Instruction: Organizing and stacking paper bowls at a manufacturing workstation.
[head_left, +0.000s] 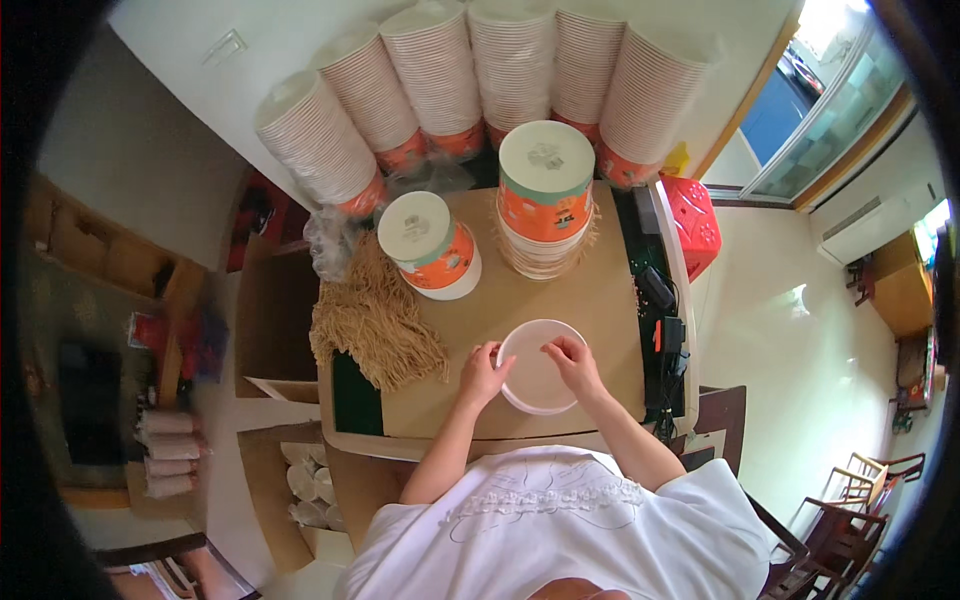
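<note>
A white paper bucket (540, 390) stands mouth up near the front of the table, before me. My left hand (484, 376) grips its left rim, thumb inside the wall and fingers outside. Over the bucket's far right side, my right hand (574, 366) has its fingertips pinched together; anything between them is too small to make out. Left of the bucket lies a loose heap of tan cords (385, 325). Behind it stand an upturned orange-and-white bucket stack (438, 262) and a taller upturned stack (545, 205) with tan cords hanging round its lower part.
Tall plastic-wrapped bucket stacks (430, 75) line the wall behind the table. A brown cardboard sheet (470, 320) covers most of the tabletop. Black devices and cables (660, 330) lie along the right edge. A red stool (690, 228) and open cardboard boxes (268, 480) flank the table.
</note>
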